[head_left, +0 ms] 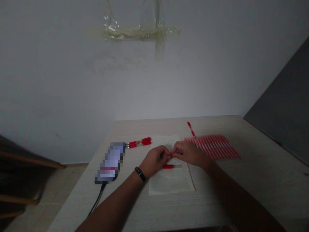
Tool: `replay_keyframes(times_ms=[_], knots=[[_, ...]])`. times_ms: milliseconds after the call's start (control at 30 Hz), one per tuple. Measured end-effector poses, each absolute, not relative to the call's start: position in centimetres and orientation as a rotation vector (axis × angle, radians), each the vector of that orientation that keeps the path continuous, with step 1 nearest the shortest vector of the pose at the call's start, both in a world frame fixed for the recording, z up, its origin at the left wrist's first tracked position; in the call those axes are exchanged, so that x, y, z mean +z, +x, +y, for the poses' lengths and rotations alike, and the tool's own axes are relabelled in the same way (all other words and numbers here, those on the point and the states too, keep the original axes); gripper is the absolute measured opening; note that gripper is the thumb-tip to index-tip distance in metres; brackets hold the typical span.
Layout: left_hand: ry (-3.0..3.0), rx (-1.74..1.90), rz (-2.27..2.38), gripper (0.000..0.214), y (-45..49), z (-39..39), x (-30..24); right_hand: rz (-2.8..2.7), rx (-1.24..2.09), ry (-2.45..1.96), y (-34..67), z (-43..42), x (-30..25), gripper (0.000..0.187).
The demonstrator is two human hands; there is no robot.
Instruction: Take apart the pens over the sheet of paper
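Over a pale sheet (169, 187), my left hand (156, 159) and my right hand (189, 153) meet with fingers closed. Both pinch a thin red pen (171, 154), mostly covered by the fingers, so I cannot tell whether it is whole or a part. Just below them on the sheet lies a red piece with a clear end (172, 166), like a pen part; my left hand hides some of it. A dark band (140, 174) circles my left wrist.
Several red pens (140, 142) lie bunched left of the sheet, beside a phone (110, 164) with a cable (98, 199). To the right is a row of several red pens (213, 147). A single red pen (191, 129) lies above that row. A wall (181, 87) stands behind the table (135, 125).
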State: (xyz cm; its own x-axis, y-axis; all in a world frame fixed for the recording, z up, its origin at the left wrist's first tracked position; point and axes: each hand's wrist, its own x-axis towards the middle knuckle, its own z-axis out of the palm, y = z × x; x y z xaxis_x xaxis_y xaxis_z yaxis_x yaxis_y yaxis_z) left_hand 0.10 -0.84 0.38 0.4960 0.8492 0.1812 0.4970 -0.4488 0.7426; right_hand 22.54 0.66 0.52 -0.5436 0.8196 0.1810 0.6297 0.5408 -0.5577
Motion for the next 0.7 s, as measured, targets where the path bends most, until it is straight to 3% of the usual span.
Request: replay_keyframes(times_ms=[700], knots=[[2.228, 0.699, 1.160, 0.008, -0.2, -0.4, -0.5, -2.391, 0.645, -1.212, 22.8, 0.5, 0.3, 0.004]])
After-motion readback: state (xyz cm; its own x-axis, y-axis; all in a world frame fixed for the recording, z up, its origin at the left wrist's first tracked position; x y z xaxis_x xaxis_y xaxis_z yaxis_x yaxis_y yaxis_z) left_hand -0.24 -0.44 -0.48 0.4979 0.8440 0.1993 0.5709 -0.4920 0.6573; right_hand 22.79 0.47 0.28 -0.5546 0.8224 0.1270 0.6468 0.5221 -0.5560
